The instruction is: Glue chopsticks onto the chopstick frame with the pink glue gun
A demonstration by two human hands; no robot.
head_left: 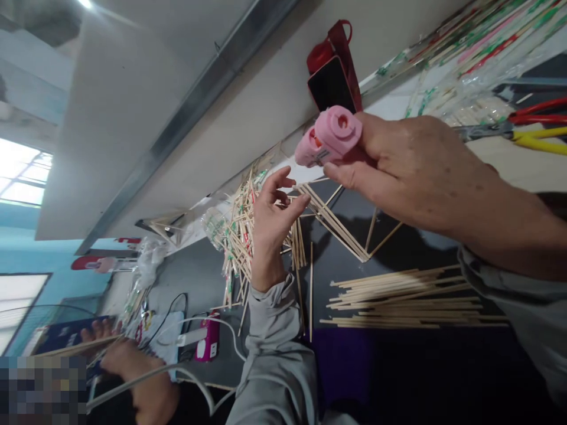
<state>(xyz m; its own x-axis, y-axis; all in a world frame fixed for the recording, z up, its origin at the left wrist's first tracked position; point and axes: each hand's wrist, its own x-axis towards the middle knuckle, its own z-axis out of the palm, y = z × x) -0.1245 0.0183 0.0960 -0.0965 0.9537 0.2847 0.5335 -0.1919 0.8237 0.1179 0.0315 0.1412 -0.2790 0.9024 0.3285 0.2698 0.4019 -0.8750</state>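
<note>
My right hand (416,171) is wrapped round a pink hot glue gun (339,133), raised above the table. My left hand (274,227) has its fingers bent and apart, with thumb and forefinger at the upper end of a frame of glued wooden sticks (339,227). I cannot tell whether the fingertips touch it. The frame lies on the dark tabletop, its angled sticks partly hidden under my right hand. Below it several loose wooden sticks (398,298) lie side by side. A tangled heap of sticks (241,227) with green and red wrappers sits left of my left hand.
Against the wall stands a phone (332,85) with a red item. Pliers (531,127) with red and yellow handles and wrapped sticks (487,47) lie at upper right. At lower left are a pink box (207,339), white cables, and another person's arm (139,378).
</note>
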